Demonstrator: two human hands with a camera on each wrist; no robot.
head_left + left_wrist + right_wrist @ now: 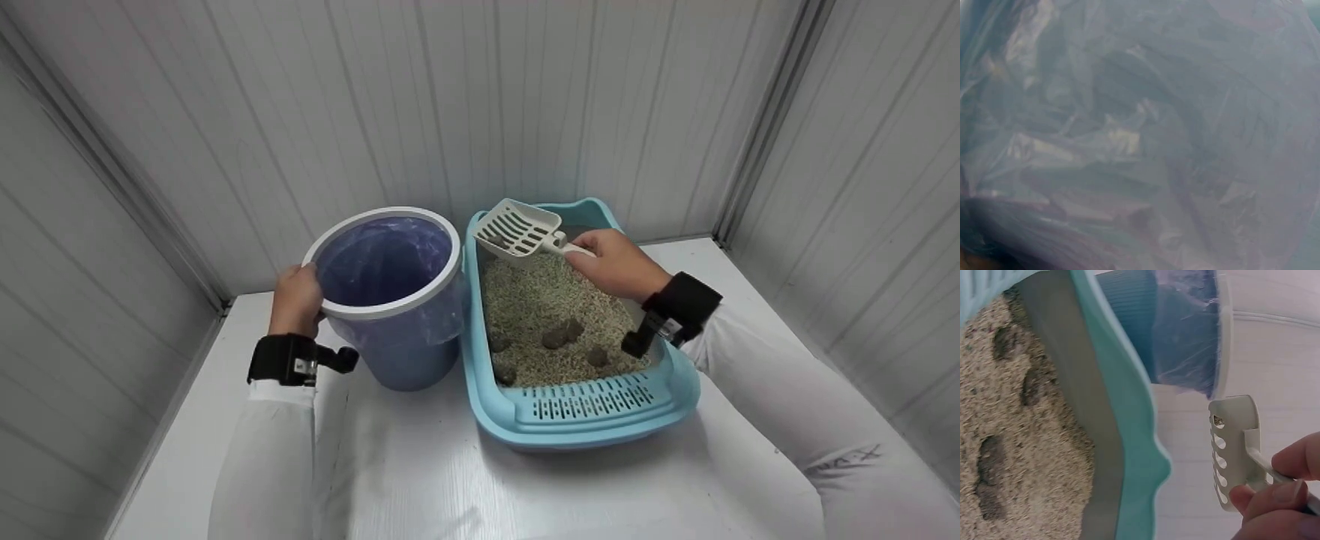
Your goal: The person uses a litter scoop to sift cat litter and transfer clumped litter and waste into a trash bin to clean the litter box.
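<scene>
My right hand (611,262) grips the handle of a white slotted scoop (517,229), lifted above the far end of a light blue litter box (577,416). A dark clump lies in the scoop. Several dark clumps (555,337) sit in the grainy litter (525,300). In the right wrist view my fingers (1275,495) pinch the scoop (1230,450) handle beside the box rim (1129,439). My left hand (296,300) holds the rim of a blue bin (386,300) lined with a purple bag. The left wrist view shows only crinkled bag plastic (1140,135).
Bin and litter box stand side by side on a white tabletop (405,465). White ribbed walls (375,97) close in the back and both sides. The bin (1185,332) stands just beyond the box in the right wrist view.
</scene>
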